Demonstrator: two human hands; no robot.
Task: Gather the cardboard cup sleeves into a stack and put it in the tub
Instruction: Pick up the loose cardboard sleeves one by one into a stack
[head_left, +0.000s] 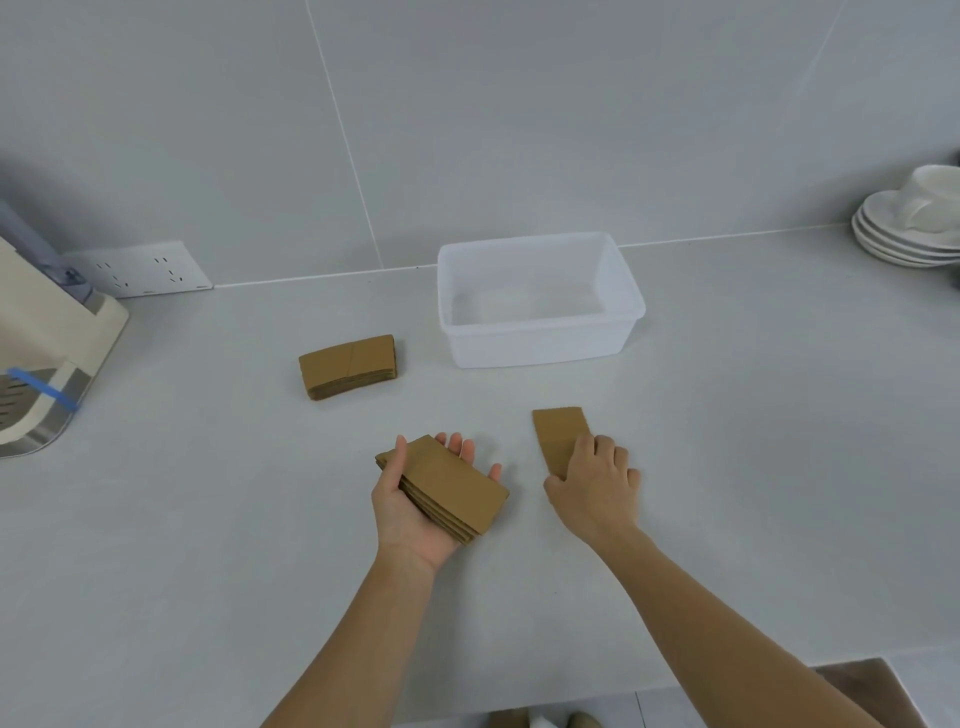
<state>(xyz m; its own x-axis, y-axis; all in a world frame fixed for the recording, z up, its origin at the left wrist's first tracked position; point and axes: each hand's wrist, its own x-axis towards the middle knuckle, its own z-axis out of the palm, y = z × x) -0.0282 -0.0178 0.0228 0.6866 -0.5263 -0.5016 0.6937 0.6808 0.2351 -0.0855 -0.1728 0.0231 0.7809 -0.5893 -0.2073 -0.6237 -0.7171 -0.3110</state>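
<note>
My left hand (410, 512) lies palm up and cradles a small stack of brown cardboard cup sleeves (451, 486). To its right, my right hand (595, 486) rests fingers-down on a single flat sleeve (560, 431) that lies on the counter. It covers the sleeve's near end. A second stack of sleeves (349, 365) sits farther back on the left. The translucent white tub (537, 343) stands behind the hands, with nothing visible inside.
A cream appliance with a metal drip tray (47, 374) fills the left edge. A wall socket (140, 270) sits at the back left. Stacked white saucers with a cup (914, 223) stand at the far right. The counter's front edge runs below my forearms.
</note>
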